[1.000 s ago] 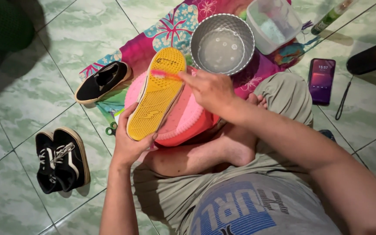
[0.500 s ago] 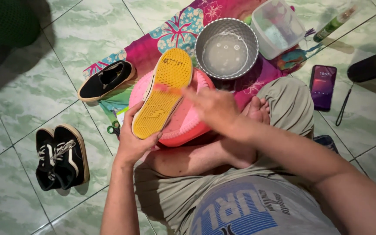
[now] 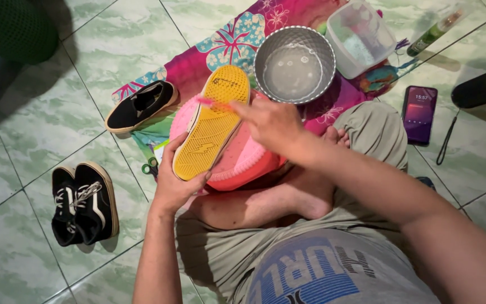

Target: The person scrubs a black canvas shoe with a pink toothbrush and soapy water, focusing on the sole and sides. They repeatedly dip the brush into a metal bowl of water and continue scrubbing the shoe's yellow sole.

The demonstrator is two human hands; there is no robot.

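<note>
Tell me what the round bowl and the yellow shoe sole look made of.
Round bowl: looks like metal, dull silver with a dimpled wall and a bright rim, holding cloudy water. Yellow shoe sole, held by the left hand: probably rubber, matte with a fine moulded tread grid; the look alone cannot confirm it.

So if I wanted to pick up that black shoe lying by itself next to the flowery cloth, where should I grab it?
Probably by the rim of its opening. The lone black shoe lies upright on its sole with the mouth facing up, so come from above and hook fingers inside. Its floor side is open; the pink basin and flowery cloth crowd the other.
</note>
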